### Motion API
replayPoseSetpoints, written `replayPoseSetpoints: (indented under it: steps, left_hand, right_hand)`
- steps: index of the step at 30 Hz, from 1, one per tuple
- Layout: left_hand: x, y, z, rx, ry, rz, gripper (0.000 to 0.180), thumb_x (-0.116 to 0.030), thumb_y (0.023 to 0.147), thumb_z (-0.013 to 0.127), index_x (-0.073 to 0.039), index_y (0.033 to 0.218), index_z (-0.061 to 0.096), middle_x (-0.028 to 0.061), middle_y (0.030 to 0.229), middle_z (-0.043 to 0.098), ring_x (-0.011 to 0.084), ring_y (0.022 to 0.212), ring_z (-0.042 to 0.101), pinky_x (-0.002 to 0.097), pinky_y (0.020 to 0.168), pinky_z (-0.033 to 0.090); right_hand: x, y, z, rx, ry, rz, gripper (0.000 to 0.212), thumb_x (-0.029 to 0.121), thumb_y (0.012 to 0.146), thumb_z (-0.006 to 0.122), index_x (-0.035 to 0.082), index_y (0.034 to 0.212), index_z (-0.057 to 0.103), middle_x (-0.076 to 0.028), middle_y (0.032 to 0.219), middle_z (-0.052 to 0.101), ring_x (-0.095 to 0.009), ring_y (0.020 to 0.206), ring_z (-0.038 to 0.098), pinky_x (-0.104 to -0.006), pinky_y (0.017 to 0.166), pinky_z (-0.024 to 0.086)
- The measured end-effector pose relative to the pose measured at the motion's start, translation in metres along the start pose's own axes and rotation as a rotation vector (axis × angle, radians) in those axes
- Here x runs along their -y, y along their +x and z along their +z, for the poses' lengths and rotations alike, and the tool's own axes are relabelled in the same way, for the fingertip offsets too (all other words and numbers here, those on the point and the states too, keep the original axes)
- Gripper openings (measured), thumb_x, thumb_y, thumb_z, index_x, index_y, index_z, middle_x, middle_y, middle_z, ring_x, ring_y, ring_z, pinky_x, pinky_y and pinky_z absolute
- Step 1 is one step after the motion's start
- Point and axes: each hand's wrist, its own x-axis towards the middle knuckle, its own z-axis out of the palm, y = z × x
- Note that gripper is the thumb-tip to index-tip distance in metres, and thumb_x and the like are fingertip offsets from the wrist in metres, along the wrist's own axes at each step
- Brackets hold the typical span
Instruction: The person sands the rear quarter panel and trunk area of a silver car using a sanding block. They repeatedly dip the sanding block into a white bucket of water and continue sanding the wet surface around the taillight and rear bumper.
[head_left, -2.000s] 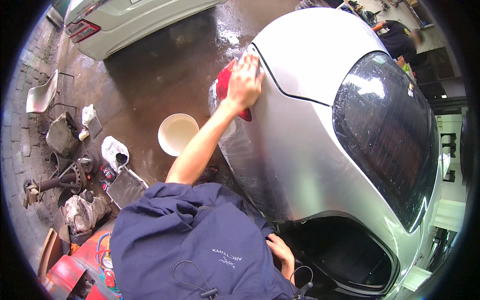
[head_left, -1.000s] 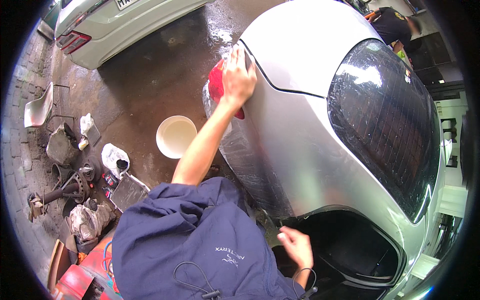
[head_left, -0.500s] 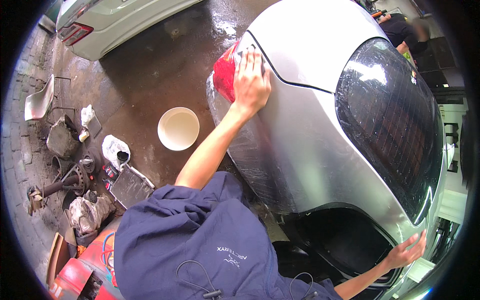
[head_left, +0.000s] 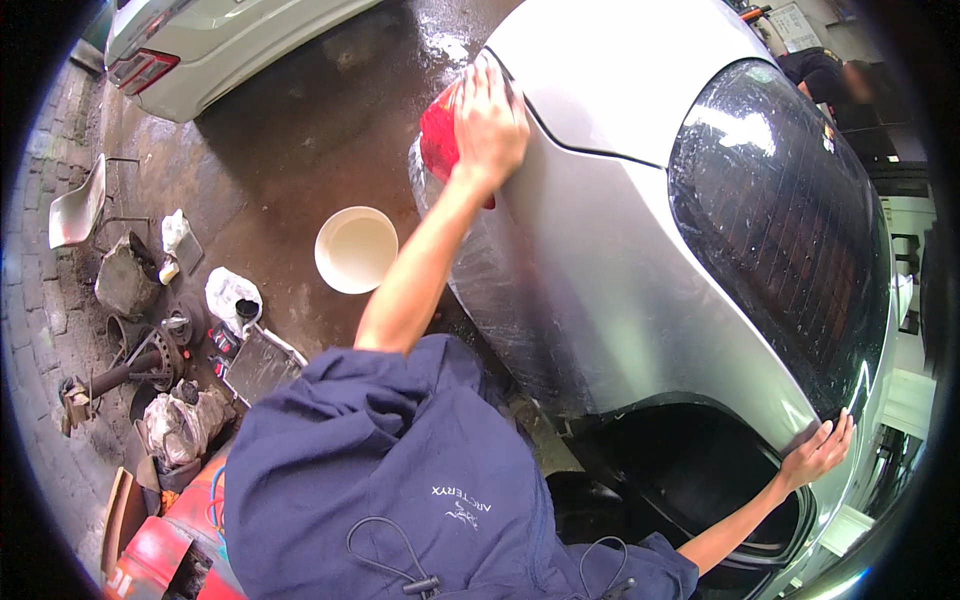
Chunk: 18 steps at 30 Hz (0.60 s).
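My left hand (head_left: 487,125) lies flat, fingers stretched and close together, on the rear corner of a silver car, beside its red tail light (head_left: 438,135). Whether anything thin lies under that palm is hidden. Dull, scuffed grey covers much of the car's side panel (head_left: 590,270). Over on the right, my right hand (head_left: 818,455) rests with fingers extended on the silver bodywork just below the dark rear window (head_left: 775,200). It holds nothing that I can see.
A white bucket (head_left: 356,250) stands on the wet floor. Beyond it is another white car (head_left: 230,50). At left lie a chair (head_left: 80,210), car parts and bags (head_left: 180,425), and red metal pieces (head_left: 150,555). A person (head_left: 825,80) is at the far right.
My left hand has slid slightly up and left along the car's corner. My right hand has shifted up, its fingers now settled on the bodywork by the rear window.
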Motion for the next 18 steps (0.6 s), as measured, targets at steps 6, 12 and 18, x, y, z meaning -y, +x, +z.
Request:
replayPoseSetpoints:
  steps: [6, 12, 18]
  left_hand:
    - [0.018, 0.019, -0.009, 0.121, -0.041, -0.001, 0.054, -0.028, 0.108, 0.045, 0.012, 0.144, 0.051, 0.0318, 0.152, 0.049, 0.0442, 0.144, 0.046, 0.0508, 0.123, 0.032]
    - [0.030, 0.019, -0.008, 0.187, -0.085, 0.060, 0.046, -0.026, 0.108, 0.044, 0.009, 0.134, 0.058, 0.0328, 0.142, 0.057, 0.0454, 0.132, 0.056, 0.0468, 0.113, 0.044]
    - [0.052, 0.049, -0.075, -0.147, -0.276, -0.183, 0.038, -0.021, 0.109, 0.049, 0.004, 0.134, 0.063, 0.0284, 0.122, 0.070, 0.0385, 0.110, 0.071, 0.0428, 0.094, 0.056]
  right_hand:
    - [0.008, 0.001, 0.006, -0.005, 0.000, 0.020, 0.043, 0.034, 0.111, 0.045, 0.011, 0.142, 0.064, -0.011, 0.149, 0.058, -0.032, 0.140, 0.050, -0.0456, 0.118, 0.035]
    - [-0.006, -0.005, -0.002, -0.027, 0.010, 0.053, 0.041, 0.033, 0.110, 0.047, 0.013, 0.141, 0.065, -0.009, 0.148, 0.060, -0.031, 0.138, 0.053, -0.0441, 0.115, 0.038]
    - [0.067, -0.043, -0.030, -0.349, 0.195, -0.123, 0.025, 0.010, 0.103, 0.055, -0.002, 0.120, 0.068, -0.019, 0.118, 0.069, -0.035, 0.107, 0.066, -0.0473, 0.097, 0.051]
